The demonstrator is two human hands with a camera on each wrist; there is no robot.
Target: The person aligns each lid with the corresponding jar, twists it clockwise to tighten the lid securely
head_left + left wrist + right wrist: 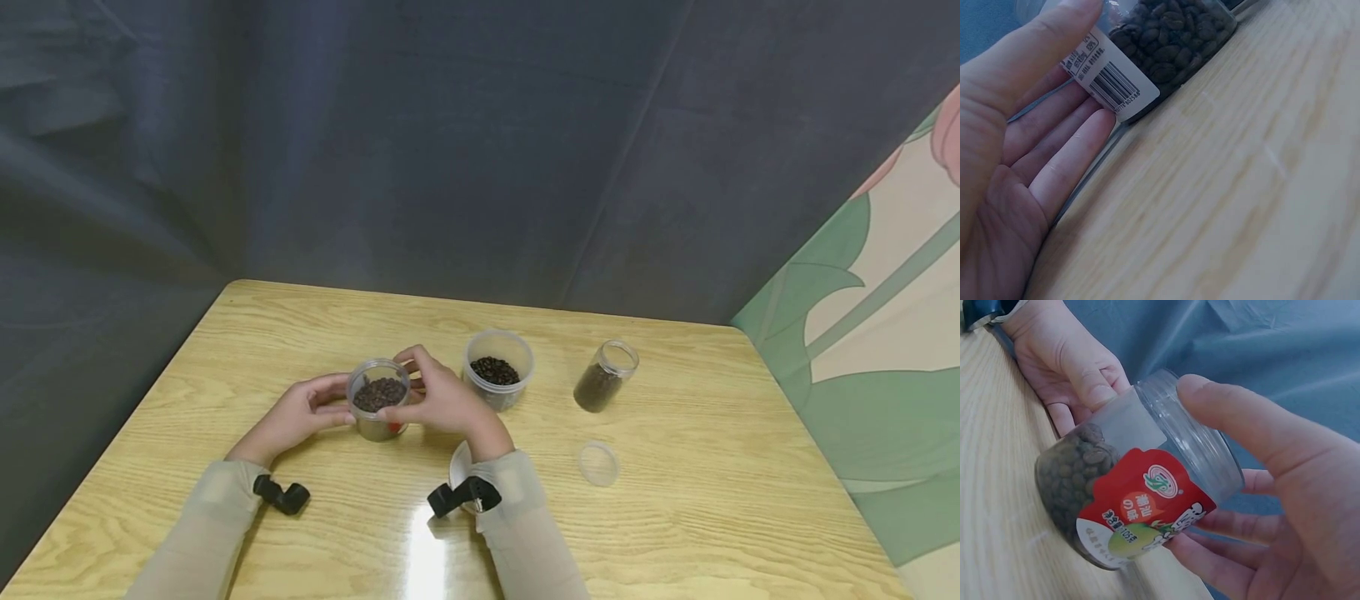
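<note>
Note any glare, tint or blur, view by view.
Head: white glare low in frame on the yellow wood-grain table; left wrist: bluish cast, fine print soft on the white rectangular barcode label; right wrist: cool tint, but large characters distinct on the red label of the clear round plastic jar.

Left grip [1010, 162] holding jar [1147, 62], barcode label [1113, 81], dark beans [1179, 37], wooden tabletop [1241, 156]

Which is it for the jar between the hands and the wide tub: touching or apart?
Apart. The head view shows the right hand and a strip of bare table between the jar and the tub.
</note>
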